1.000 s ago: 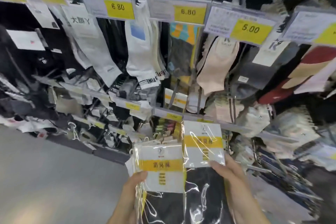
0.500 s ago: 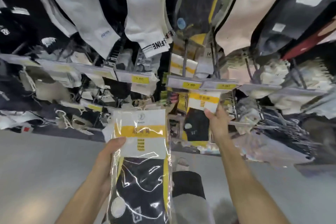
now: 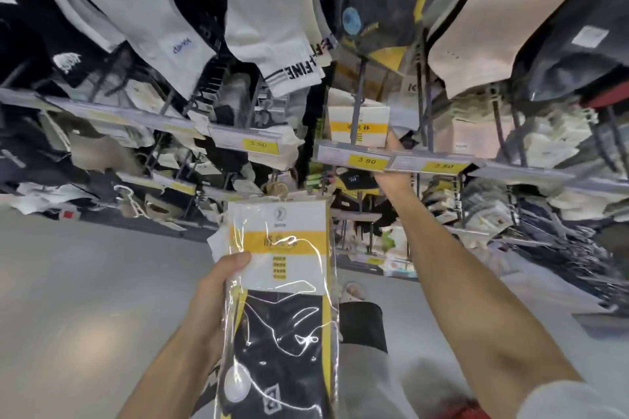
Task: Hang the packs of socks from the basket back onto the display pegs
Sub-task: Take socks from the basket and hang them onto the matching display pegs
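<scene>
Seating a sock pack on its peg

Up at the display, the sock pack (image 3: 359,127) with the yellow band sits behind the price rail (image 3: 350,155), and a dark peg (image 3: 356,92) crosses its white header card. Whether the hang hole is already over the peg cannot be told from this angle. The right hand (image 3: 393,168) reaches up from under the rail and holds the pack by its lower right corner. The thumb is against the card, and the other fingers are hidden by the rail.

To do this step well, I would keep the header flat and square to the peg and slide it back along the rod. The pinch should only open once the pack hangs by itself. A grip this low lets the film flex, so the card may tip and miss the tip of the peg.

Lower and nearer, the left hand (image 3: 212,296) grips a second pack (image 3: 282,269) upright by its left edge, thumb across the front. It is best held well apart from the rail so nothing catches. Hanging socks (image 3: 272,20) crowd the row above, and grey floor (image 3: 85,282) lies below.
</scene>
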The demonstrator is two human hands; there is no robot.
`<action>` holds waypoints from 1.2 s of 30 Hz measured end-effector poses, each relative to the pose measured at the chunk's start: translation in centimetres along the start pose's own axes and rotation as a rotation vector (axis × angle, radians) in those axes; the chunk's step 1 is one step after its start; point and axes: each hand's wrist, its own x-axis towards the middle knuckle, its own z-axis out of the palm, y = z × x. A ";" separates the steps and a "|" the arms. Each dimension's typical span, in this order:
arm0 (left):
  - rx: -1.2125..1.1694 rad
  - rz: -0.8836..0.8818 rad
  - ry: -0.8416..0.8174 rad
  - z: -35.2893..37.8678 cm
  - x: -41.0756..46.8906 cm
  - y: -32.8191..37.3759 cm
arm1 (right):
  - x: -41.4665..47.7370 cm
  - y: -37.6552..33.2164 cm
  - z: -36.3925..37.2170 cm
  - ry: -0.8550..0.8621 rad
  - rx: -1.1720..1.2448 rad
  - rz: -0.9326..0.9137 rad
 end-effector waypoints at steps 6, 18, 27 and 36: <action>-0.037 -0.025 -0.038 0.6 0.9 0.0 | 1.6 0.4 0.4 -0.048 0.320 0.109; 0.052 0.047 0.009 0.4 1.2 -1.1 | -16.9 -1.9 1.2 0.001 0.210 0.032; 0.115 0.185 -0.082 -0.3 0.4 -2.3 | -21.1 -2.0 1.2 -0.145 0.131 0.006; 0.041 0.118 -0.096 -1.1 -0.8 -2.4 | -20.8 -1.0 0.8 -0.253 0.230 0.110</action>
